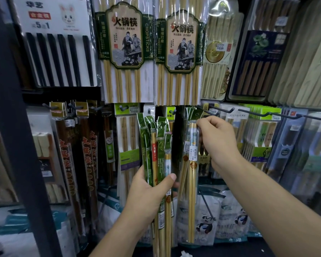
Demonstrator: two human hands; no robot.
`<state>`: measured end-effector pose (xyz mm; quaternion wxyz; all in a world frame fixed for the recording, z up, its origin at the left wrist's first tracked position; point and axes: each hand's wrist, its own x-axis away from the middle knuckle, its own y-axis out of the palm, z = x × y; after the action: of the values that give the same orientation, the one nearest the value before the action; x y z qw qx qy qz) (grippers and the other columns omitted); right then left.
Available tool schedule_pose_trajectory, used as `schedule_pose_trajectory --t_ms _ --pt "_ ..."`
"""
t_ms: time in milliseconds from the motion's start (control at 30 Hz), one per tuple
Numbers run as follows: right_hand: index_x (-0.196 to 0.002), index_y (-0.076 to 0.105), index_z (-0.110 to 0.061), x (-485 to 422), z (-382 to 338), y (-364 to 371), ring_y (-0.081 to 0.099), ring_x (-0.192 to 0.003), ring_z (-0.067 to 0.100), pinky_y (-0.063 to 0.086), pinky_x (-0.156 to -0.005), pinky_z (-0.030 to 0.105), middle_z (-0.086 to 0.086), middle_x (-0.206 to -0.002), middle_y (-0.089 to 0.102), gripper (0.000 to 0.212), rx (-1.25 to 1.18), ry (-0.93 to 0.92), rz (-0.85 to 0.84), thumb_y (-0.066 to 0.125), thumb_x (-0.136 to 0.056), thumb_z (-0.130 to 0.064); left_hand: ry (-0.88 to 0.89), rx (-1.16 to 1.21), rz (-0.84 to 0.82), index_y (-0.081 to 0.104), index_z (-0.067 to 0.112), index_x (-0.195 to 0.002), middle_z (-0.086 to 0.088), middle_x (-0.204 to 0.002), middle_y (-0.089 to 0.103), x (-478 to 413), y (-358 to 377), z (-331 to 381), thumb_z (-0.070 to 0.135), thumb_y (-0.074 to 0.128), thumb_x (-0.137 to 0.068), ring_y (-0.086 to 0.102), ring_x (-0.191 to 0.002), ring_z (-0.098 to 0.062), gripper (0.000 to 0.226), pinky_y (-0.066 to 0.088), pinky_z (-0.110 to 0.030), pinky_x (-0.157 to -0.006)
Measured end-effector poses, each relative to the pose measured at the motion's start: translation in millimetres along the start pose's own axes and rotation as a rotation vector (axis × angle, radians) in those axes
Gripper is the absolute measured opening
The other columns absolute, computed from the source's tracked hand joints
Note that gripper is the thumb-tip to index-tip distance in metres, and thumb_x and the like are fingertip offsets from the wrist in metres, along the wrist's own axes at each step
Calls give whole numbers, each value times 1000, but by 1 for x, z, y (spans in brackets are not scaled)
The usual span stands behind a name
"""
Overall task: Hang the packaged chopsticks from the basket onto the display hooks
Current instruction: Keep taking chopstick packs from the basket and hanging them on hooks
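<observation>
Currently, the left hand point(148, 191) grips an upright bundle of packaged chopsticks point(157, 145) at mid-length, thumb across the front. The right hand point(219, 143) pinches the top of a single pack point(192, 164), its green header just beside a display hook point(208, 111); whether it is threaded on, I cannot tell.

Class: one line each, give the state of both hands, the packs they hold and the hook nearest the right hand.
Left hand: grips the bundle.
Bundle: upright, not hung.
Right hand: pinches the single pack's top.
Single pack: upright; on hook or not, cannot tell.
Hook: tip bare, green-topped packs behind it.
</observation>
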<state>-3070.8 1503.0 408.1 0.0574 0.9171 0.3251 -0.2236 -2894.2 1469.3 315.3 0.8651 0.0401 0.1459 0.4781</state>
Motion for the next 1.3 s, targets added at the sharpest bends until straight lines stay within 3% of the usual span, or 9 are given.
schedule_pose_trajectory --t_ms 200,333,500,633,767,1033,1100,1200,1300 --pt "-82 60 3 0 5 0 48 -67 15 46 -73 24 4 -66 47 35 -1 -93 36 60 -99 -27 5 7 1 64 12 -110 -9 -86 78 0 1 0 9 75 -91 77 -77 -19 22 60 -23 -60" --pt "-77 60 1 1 10 0 45 -57 8 45 -60 7 -3 -58 44 40 18 -148 95 59 -101 -31 10 17 0 64 12 -109 -9 -86 78 1 1 1 8 75 -91 77 -76 -18 22 59 -21 -59" --pt "-67 54 -9 1 12 1 37 -50 6 48 -60 12 -13 -50 38 40 53 -145 93 60 -100 -30 13 14 1 64 12 -108 -10 -86 78 0 0 0 8 75 -91 77 -76 -19 21 59 -21 -59" --pt "-64 51 -11 -1 10 3 35 -48 4 46 -62 5 -14 -48 37 40 60 -163 97 60 -100 -26 23 2 -4 64 15 -108 -8 -86 78 1 -1 1 9 75 -91 77 -76 -15 21 57 -16 -58" --pt "-67 55 -10 -3 13 5 37 -46 5 42 -58 28 -13 -45 40 40 132 -139 89 58 -101 -31 38 -13 8 64 16 -106 -4 -86 79 1 0 1 8 76 -90 75 -76 -6 21 52 -8 -53" --pt "-78 57 -17 13 16 2 46 -54 -1 38 -60 25 -8 -65 51 31 153 -124 151 62 -99 -39 58 -54 -7 69 22 -101 8 -85 79 -1 -4 -3 10 79 -88 74 -77 -2 20 52 -7 -55" --pt "-78 62 -19 27 16 1 48 -55 -2 43 -60 23 -9 -64 55 27 115 -109 77 63 -98 -37 55 -66 -12 71 27 -97 5 -87 79 -3 -4 -5 15 81 -87 75 -79 -5 19 56 -12 -61" --pt "-81 72 -29 49 11 2 59 -66 1 50 -61 15 -8 -73 67 16 55 -113 -177 67 -95 -35 44 -90 -27 71 43 -95 5 -95 79 -4 -3 -8 35 88 -74 76 -91 -14 28 62 -41 -84" --pt "-87 74 -29 61 7 5 64 -71 1 51 -67 14 -9 -80 71 5 3 -121 -268 73 -91 -30 50 -90 -44 70 45 -97 7 -98 78 -2 -1 -7 45 87 -66 76 -93 -16 36 61 -53 -88"
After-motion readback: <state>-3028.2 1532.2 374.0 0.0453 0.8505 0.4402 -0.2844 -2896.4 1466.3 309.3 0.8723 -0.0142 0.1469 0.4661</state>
